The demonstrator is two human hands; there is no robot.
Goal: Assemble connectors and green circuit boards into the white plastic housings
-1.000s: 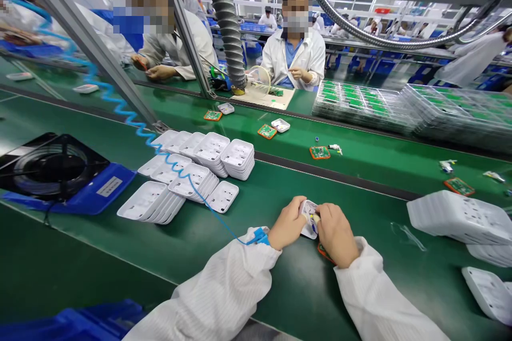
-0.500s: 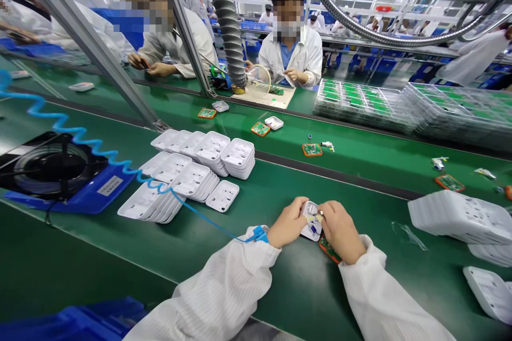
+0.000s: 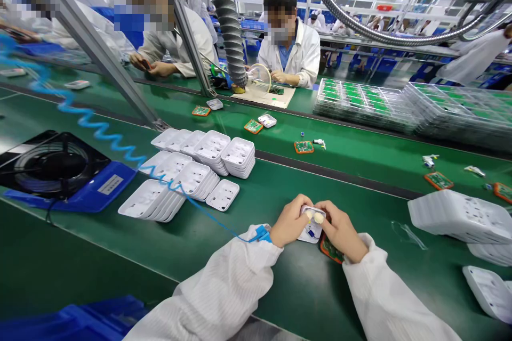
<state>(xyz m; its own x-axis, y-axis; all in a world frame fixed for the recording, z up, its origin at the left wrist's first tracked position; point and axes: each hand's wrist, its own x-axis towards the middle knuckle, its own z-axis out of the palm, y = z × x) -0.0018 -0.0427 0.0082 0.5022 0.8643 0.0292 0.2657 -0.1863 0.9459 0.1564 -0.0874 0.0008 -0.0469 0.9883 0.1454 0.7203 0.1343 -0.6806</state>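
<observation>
Between my hands, low over the green bench, is a small white plastic housing [image 3: 307, 235] with its inside facing up. My left hand [image 3: 290, 221] grips its left side, and my right hand [image 3: 342, 230] grips the upper right edge. Both thumbs, in cream finger cots, press into the upper part of the housing and hide what lies beneath them. A small blue part [image 3: 312, 233] shows in its lower half. Partly covered by my right hand, a green circuit board [image 3: 330, 248] in an orange frame lies beside the housing. A blue wrist strap [image 3: 261, 234] is on my left wrist.
Stacks of white housings stand left [image 3: 192, 178] and right [image 3: 460, 218]. A fan [image 3: 60, 162] sits at far left, its coiled blue cord [image 3: 116, 141] crossing the bench. Beyond runs a green belt [image 3: 352, 162] with orange-framed boards. Co-workers sit opposite near trays [image 3: 360, 98] of boards.
My right fingers, earlier pinching a small metallic piece over the housing, have opened out to its edge, and both thumbs now press inside. Boards and parts on the belt have shifted left.
</observation>
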